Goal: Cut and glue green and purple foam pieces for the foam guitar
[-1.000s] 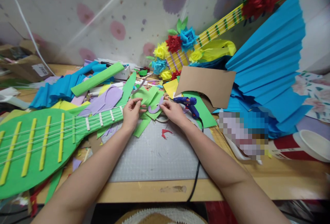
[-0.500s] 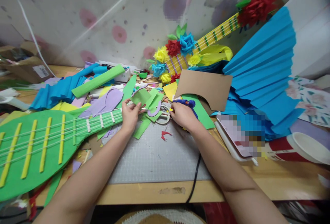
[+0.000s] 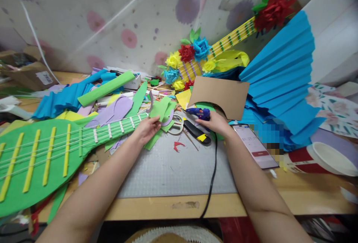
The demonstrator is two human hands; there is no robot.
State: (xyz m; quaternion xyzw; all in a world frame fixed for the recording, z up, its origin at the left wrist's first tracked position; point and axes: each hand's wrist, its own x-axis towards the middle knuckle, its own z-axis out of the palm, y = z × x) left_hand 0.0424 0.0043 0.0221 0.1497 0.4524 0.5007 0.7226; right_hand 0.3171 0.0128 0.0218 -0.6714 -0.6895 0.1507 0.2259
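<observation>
My left hand (image 3: 147, 130) is closed, its fingertips pinched at the lower edge of a green paper piece (image 3: 159, 109). My right hand (image 3: 217, 124) is wrapped around a blue hot glue gun (image 3: 198, 113), whose nozzle points left. Just below the gun lies a black and yellow utility knife (image 3: 197, 131). White-handled scissors (image 3: 176, 125) rest between my hands, partly under paper scraps. A curved purple paper strip (image 3: 168, 119) lies beside them. Left of my left hand is a green paper guitar (image 3: 36, 161) with yellow strips and white strings.
A grey cutting mat (image 3: 173, 175) covers the table's front middle, with a red scrap (image 3: 179, 146) on it. Brown cardboard (image 3: 219, 93), a phone (image 3: 256, 148) and a paper bucket (image 3: 304, 159) stand or lie at right. The gun's black cord (image 3: 212, 183) hangs over the table edge.
My right hand has moved right and now grips the glue gun, uncovering the utility knife. My left hand has shifted slightly right and down, with the green paper at its fingertips.
</observation>
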